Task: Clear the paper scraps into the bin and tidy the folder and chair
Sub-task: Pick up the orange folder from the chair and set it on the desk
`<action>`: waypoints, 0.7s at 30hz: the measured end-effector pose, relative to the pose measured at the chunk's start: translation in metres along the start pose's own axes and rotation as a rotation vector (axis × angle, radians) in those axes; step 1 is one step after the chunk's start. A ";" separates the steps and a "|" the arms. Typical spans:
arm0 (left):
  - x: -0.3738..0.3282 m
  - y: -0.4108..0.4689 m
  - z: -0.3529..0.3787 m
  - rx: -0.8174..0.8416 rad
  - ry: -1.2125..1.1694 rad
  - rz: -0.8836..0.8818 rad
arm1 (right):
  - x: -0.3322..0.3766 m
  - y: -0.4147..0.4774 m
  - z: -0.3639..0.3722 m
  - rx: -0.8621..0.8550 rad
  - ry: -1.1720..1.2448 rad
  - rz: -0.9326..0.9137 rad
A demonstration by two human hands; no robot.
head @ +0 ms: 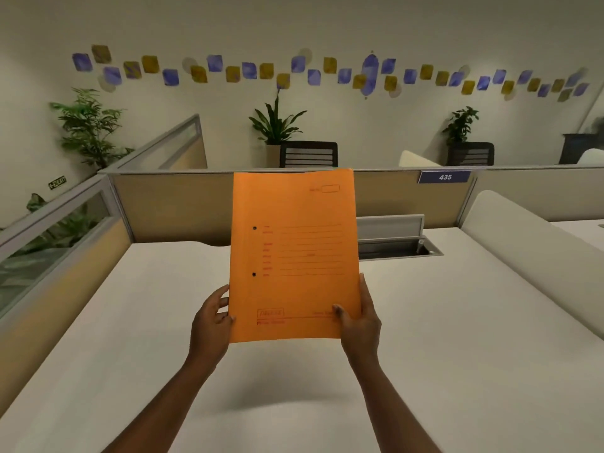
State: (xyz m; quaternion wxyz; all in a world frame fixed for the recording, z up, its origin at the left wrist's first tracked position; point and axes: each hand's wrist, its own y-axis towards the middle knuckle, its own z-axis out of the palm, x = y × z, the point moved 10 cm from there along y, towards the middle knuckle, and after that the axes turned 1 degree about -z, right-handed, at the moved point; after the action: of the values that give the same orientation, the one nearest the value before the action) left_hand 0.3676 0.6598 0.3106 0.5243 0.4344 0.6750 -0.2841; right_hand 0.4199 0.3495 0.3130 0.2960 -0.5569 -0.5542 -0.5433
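The left hand (212,317) is closed on the lower left edge of the orange folder (294,253), fingers curled round behind it and the thumb at the front edge. The right hand (358,320) is closed on the lower right corner, thumb pressed flat on the front cover and fingers hidden behind. The folder is thus pinched at its two bottom corners and held upright, clear of the white desk (457,322), with its long axis running vertically and its top edge reaching the line of the partition (176,204) at the back. Neither hand is nearer than the other; the folder is centred between them, just above and beyond the knuckles.

The desk lies directly beneath and in front, so laying the folder down is judged to need only a forward tilt and a lowering of both hands together.

The cover is seen to be plain orange card, closed, flat and uncreased, printed with faint ruled lines and small boxes in red, too blurred to be read. Two black holes are set near its left edge. No paper scraps, bin or near chair are shown.
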 end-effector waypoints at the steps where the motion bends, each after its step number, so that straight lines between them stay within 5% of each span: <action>1: 0.004 0.009 0.001 -0.026 0.015 -0.011 | -0.005 0.009 0.008 0.002 -0.005 0.010; 21: 0.123 0.183 0.073 -0.152 0.307 -0.314 | -0.148 0.163 0.158 0.315 -0.195 0.291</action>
State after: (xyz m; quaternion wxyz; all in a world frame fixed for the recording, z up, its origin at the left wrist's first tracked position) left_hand 0.5538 0.7184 0.1852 0.3960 0.3214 0.8257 -0.2412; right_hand 0.6473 0.4186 0.1827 0.3993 -0.6277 -0.5720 -0.3453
